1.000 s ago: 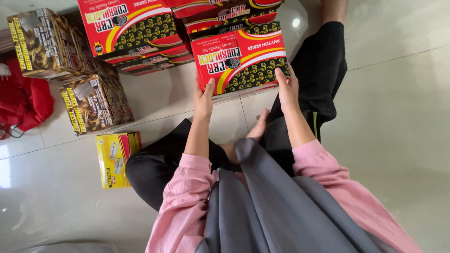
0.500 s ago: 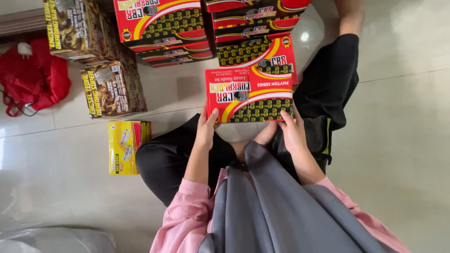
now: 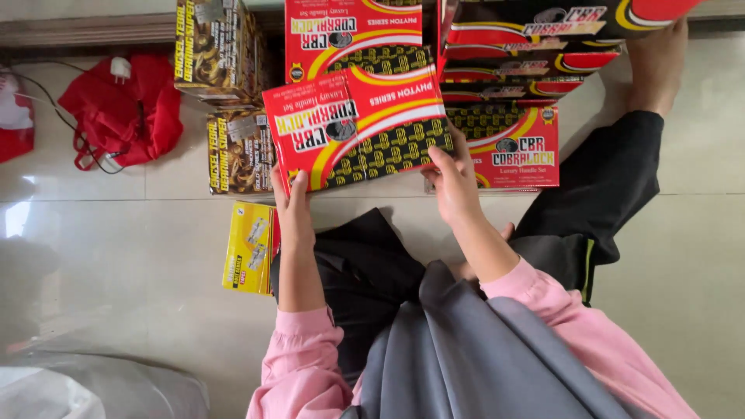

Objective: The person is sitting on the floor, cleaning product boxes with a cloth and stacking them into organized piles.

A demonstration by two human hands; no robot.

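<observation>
Glossy pale floor tiles lay under us where we sat cross-legged. We held a red box with a yellow-and-black pattern, tilted, above our knees: our left hand gripped its lower left corner and our right hand closed on its lower right edge. Behind it stood stacked red boxes; brown boxes and a small yellow box sat to the left, near what looked like a red bag.
</observation>
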